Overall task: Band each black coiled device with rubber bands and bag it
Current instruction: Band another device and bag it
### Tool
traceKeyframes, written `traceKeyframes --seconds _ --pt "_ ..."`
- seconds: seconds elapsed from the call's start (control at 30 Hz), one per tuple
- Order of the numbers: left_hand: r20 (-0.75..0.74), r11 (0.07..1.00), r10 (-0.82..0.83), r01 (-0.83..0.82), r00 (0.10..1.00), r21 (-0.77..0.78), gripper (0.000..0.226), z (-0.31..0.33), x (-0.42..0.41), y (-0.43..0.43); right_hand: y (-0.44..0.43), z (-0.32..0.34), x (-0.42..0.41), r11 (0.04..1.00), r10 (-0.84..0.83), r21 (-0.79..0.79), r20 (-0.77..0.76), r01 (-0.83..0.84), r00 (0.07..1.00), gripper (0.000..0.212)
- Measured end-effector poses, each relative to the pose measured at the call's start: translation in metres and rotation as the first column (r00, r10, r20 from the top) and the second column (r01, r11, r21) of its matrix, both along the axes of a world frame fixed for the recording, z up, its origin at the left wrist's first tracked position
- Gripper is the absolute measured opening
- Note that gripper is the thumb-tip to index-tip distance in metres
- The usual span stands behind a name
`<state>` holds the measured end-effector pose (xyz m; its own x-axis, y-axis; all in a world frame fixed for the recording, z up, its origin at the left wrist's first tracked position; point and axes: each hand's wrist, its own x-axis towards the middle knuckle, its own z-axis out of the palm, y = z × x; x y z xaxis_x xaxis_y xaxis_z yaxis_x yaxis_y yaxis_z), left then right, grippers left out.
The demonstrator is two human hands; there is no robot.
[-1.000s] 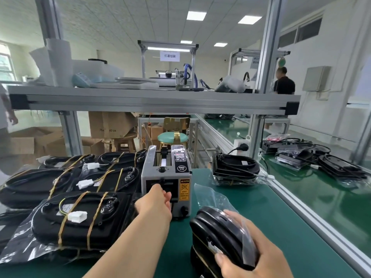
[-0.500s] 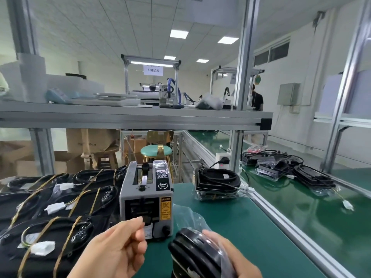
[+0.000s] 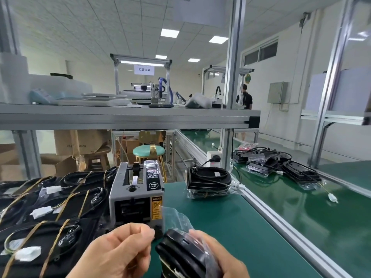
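At the bottom edge my right hand [image 3: 226,259] grips a black coiled device [image 3: 180,253] that sits inside a clear plastic bag [image 3: 176,217], whose open flap sticks up. My left hand [image 3: 120,251] is just left of it, thumb and forefinger pinched together on what looks like a small strip of clear tape, close to the bag's flap. Several banded black devices [image 3: 50,237] with yellow rubber bands and white connectors lie in rows on the left.
A grey tape dispenser [image 3: 136,193] stands right behind my hands. A bagged device [image 3: 208,181] lies on the green mat [image 3: 230,227] beyond it. More bagged devices [image 3: 301,173] lie on the conveyor to the right, past an aluminium rail [image 3: 281,223]. A shelf [image 3: 128,117] runs overhead.
My left hand has drawn back from the dispenser's slot toward the bag with its fingers pinched. The right hand keeps hold of the bagged device. The view has tilted up.
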<state>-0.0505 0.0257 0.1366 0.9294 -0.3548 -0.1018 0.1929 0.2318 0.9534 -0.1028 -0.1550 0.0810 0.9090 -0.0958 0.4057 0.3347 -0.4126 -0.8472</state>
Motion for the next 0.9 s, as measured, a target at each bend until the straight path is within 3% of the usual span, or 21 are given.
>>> traceKeyframes --seconds 0.07,0.17,0.23,0.33,0.47,0.73,0.9 --pt "0.048 0.995 -0.050 0.045 0.998 0.089 0.048 -0.001 0.000 0.001 -0.011 0.006 0.010 0.994 0.051 -0.096 0.009 -0.050 0.999 0.061" --pt "0.167 0.982 -0.088 0.058 0.982 0.179 0.070 -0.005 0.002 0.003 -0.008 0.001 0.012 0.994 0.092 -0.072 0.063 -0.088 0.994 0.062" --pt "0.195 0.980 -0.112 0.076 0.974 0.182 0.061 -0.005 0.001 0.002 -0.008 -0.001 0.012 0.995 0.070 -0.079 0.109 -0.062 0.992 0.050" --pt "0.258 0.973 -0.104 0.044 0.960 0.228 0.039 -0.007 -0.001 0.001 -0.006 -0.006 0.010 0.997 0.044 -0.071 0.143 -0.034 0.989 0.054" --pt "0.343 0.949 -0.065 -0.048 0.937 0.312 0.035 -0.006 -0.008 -0.002 -0.003 -0.004 0.006 0.998 0.054 -0.025 0.122 -0.052 0.991 0.054" --pt "0.371 0.941 0.018 -0.141 0.929 0.307 0.015 -0.003 -0.014 -0.012 0.001 -0.010 0.005 0.999 0.027 -0.044 0.147 -0.021 0.989 0.059" --pt "0.387 0.936 0.067 -0.193 0.919 0.296 0.020 -0.009 -0.013 -0.017 0.005 -0.012 0.006 0.999 0.020 -0.045 0.212 -0.011 0.977 0.065"
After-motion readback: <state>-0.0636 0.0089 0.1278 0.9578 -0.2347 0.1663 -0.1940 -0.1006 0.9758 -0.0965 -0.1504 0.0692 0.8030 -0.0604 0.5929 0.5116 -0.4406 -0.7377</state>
